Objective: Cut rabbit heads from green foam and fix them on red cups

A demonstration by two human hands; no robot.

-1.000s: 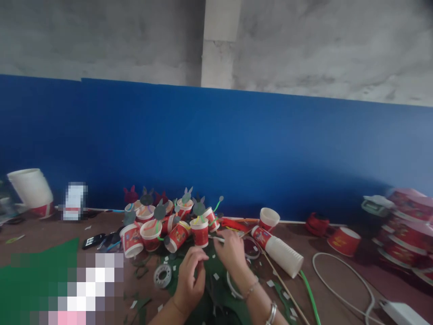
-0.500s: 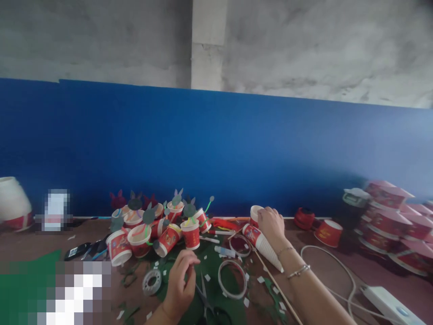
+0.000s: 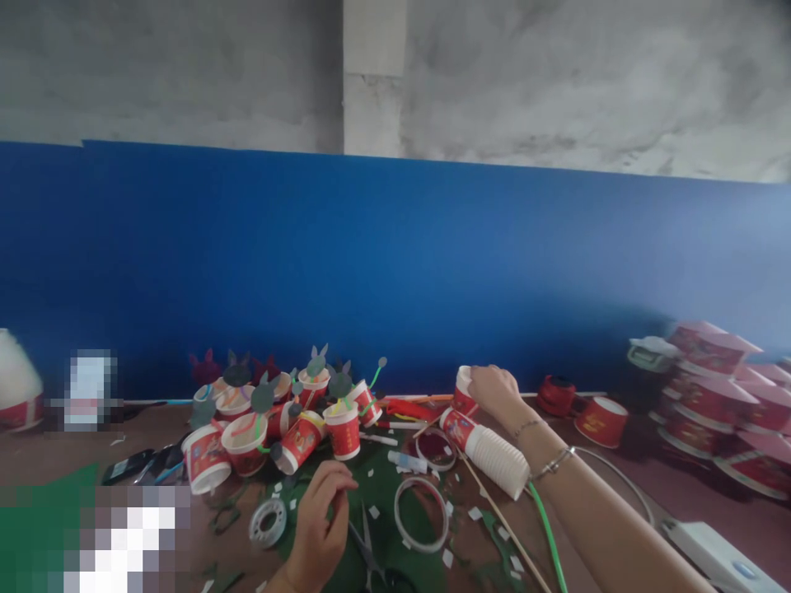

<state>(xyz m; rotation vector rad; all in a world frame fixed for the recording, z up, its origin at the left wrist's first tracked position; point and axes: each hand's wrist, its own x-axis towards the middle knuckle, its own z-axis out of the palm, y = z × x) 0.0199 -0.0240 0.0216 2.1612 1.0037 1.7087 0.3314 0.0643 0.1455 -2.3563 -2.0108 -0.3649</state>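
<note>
My right hand point(image 3: 496, 394) reaches to the back of the table, its fingers closed at the rim of a red and white paper cup point(image 3: 463, 395). Just in front lies a nested stack of paper cups point(image 3: 498, 459) on its side. A bright green strip point(image 3: 547, 527) runs below my right wrist. My left hand point(image 3: 322, 515) is curled with fingers bent together, and anything inside is hidden. It hovers beside scissors point(image 3: 371, 553) and a roll of clear tape point(image 3: 268, 523). Behind it stand several decorated cups point(image 3: 342, 430) with grey rabbit-head cutouts point(image 3: 316, 364).
A larger tape ring point(image 3: 421, 515), a glue tube point(image 3: 408, 462) and a thin wooden stick point(image 3: 499, 515) lie midtable among paper scraps. Stacked red boxes point(image 3: 717, 399), a red tub point(image 3: 601, 422) and a white power strip point(image 3: 717, 556) are at right. A blue panel point(image 3: 395, 263) borders the back.
My right hand stays at the cup, which now tilts slightly. The view has shifted a little, and more of the cup stack and the green strip show below my forearm. My left hand stays curled.
</note>
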